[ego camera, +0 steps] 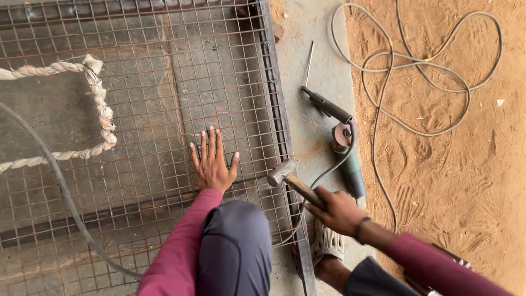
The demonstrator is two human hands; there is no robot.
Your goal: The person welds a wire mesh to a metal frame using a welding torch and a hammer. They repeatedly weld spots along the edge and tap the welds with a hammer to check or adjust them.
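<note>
My left hand [212, 163] lies flat, fingers spread, on a rusty wire mesh panel [164, 98] set in a metal frame [278, 126]. My right hand [338, 210] grips the wooden handle of a hammer [285, 174]. The hammer's steel head hovers just over the right bar of the frame, a little to the right of my left hand. Both sleeves are maroon. My knee in grey trousers [235, 246] rests on the mesh between my arms.
An angle grinder [346, 148] with a green body lies on the concrete strip right of the frame, a welding electrode holder [323, 104] beside it. Loose cable [416, 66] loops over the sandy ground. A twisted rope [98, 104] and a grey hose [60, 186] cross the mesh at left.
</note>
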